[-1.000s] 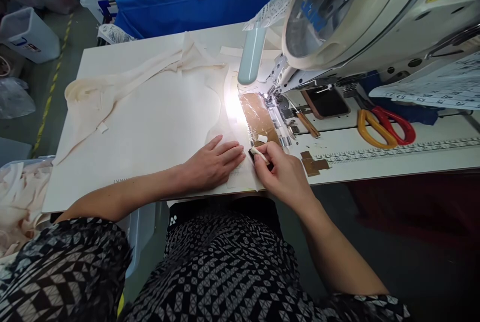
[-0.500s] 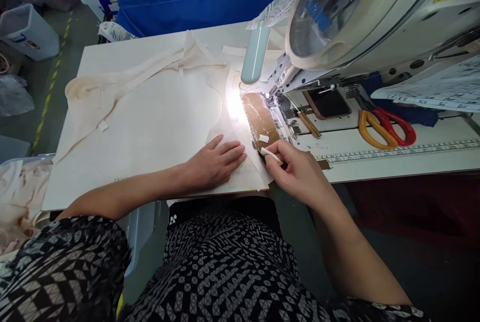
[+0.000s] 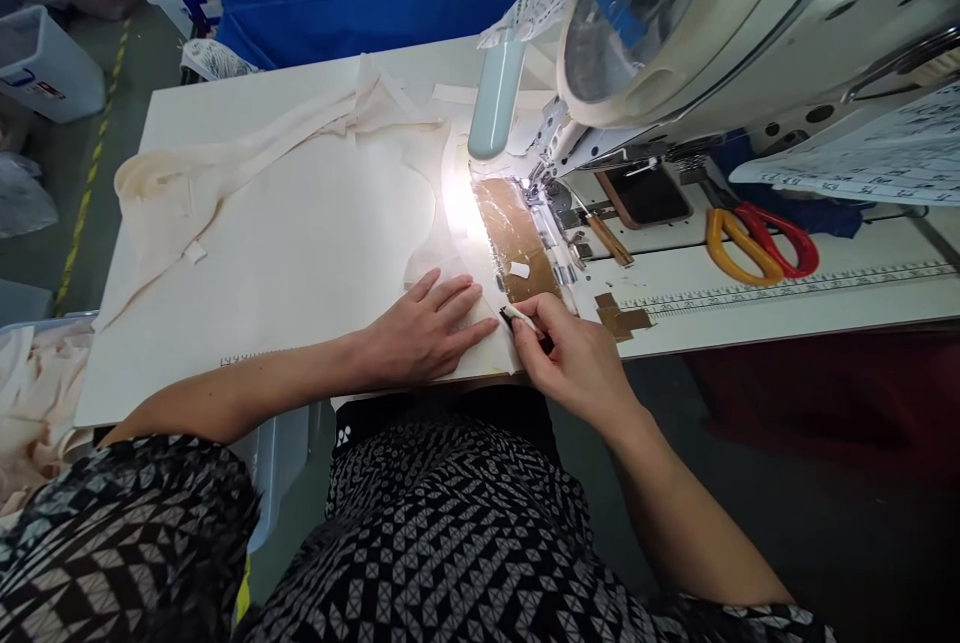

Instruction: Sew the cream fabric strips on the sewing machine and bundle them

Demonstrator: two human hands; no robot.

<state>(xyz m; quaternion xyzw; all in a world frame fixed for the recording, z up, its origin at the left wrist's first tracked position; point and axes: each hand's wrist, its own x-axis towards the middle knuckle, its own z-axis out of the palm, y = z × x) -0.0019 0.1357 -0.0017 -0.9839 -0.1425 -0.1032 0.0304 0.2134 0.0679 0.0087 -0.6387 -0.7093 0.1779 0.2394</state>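
My left hand (image 3: 431,331) lies flat on thin cream fabric (image 3: 420,268) at the front of the table, its fingers spread toward the sewing machine. Close to its fingertips, my right hand (image 3: 574,353) is closed on a small dark tool with a white wrapped part (image 3: 520,317). Most of that tool is hidden in the fingers, so its exact kind does not show. The tool's dark tip is at the fabric's right edge. The cream fabric runs back beside the lit needle area and trails left in a long strip.
The sewing machine (image 3: 660,33) stands at the right, with brown tape (image 3: 514,223) on its bed. A wooden-handled tool (image 3: 609,240), a phone (image 3: 646,195) and scissors (image 3: 757,243) lie beyond it. A ruler tape (image 3: 787,289) runs along the right edge. Plastic bins (image 3: 51,63) stand left.
My right hand has moved slightly left with the tool, closer to my left hand. My left fingers are spread wider. The whole view has shifted a little.
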